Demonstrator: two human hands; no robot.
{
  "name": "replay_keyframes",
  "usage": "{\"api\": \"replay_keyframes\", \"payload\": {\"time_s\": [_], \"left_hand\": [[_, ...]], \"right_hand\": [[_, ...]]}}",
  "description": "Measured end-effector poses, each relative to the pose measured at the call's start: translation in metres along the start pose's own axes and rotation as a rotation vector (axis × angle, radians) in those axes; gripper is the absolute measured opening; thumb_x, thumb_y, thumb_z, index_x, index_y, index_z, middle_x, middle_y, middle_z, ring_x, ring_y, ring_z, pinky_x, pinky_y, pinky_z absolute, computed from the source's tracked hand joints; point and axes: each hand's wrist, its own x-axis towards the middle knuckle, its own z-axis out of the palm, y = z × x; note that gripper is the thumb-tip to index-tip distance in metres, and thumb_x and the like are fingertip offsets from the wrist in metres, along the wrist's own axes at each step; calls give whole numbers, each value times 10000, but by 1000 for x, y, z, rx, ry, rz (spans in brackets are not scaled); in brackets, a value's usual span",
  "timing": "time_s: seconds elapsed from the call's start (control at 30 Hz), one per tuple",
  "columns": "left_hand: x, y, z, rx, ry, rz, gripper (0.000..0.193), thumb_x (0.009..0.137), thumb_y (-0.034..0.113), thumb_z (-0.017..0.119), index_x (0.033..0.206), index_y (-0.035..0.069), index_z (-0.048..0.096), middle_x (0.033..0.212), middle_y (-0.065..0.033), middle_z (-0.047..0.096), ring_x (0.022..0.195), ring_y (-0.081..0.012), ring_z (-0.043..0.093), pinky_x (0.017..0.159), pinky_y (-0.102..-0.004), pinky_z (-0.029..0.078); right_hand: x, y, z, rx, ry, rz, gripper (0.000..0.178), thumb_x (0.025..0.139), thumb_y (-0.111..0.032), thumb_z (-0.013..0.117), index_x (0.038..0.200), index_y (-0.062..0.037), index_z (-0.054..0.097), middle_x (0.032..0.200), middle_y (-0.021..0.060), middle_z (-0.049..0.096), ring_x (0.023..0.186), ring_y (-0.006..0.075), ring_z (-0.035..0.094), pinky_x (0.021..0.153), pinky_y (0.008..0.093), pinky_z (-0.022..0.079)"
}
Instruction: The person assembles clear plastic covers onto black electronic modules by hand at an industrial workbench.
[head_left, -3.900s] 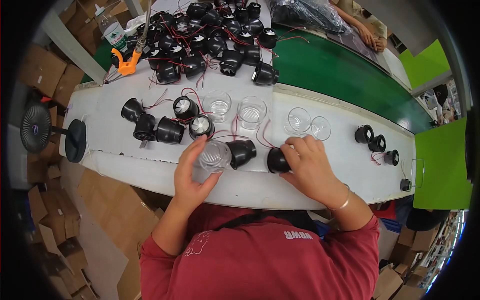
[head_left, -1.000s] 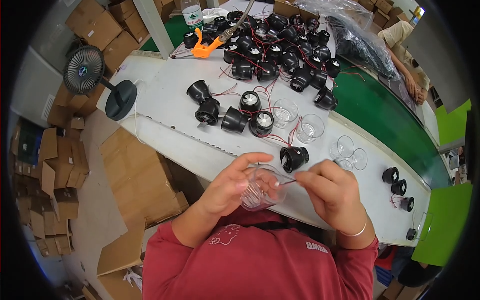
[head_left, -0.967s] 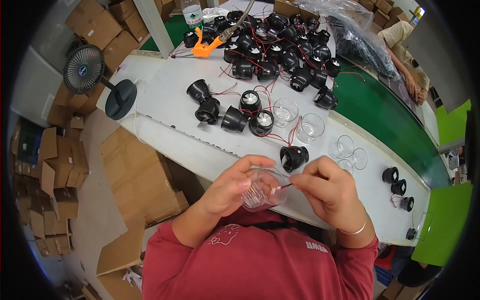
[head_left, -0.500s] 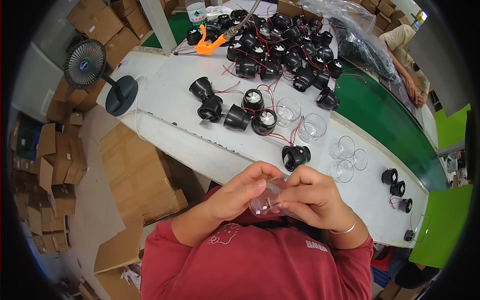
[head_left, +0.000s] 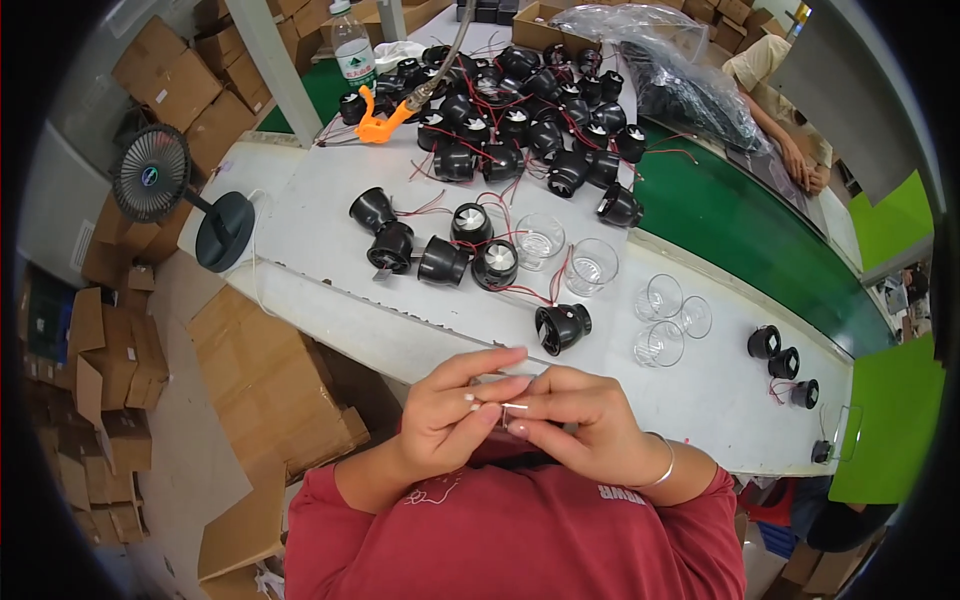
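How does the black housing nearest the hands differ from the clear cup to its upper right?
The black housing is opaque and dark; the clear cup is see-through. The housing lies tipped on its side with its opening facing the camera; the cup stands upright. Red wire trails from the housing; the cup has none of its own. Both are small, round and rest on the white table.
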Motion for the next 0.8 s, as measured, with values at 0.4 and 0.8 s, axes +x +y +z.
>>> {"api": "replay_keyframes", "payload": {"time_s": [0.4,0.8], "left_hand": [[25,-13,12,-418,127,222,282,1036,211,406,1013,-15,574,1008,-235,659,925,-319,630,840,-416,510],[12,-29,38,-479,386,171,481,1017,433,397,1100,-35,472,1030,-225,610,951,-241,568,846,-372,459]], "right_hand": [[-10,51,-13,1366,-507,481,667,909,-382,645,1341,71,417,1240,208,563,1011,281,654,803,347,556],[-11,39,1,-261,145,-386,739,845,-318,711,1388,53,375,1310,245,407,1156,349,469,993,418,377]]}}
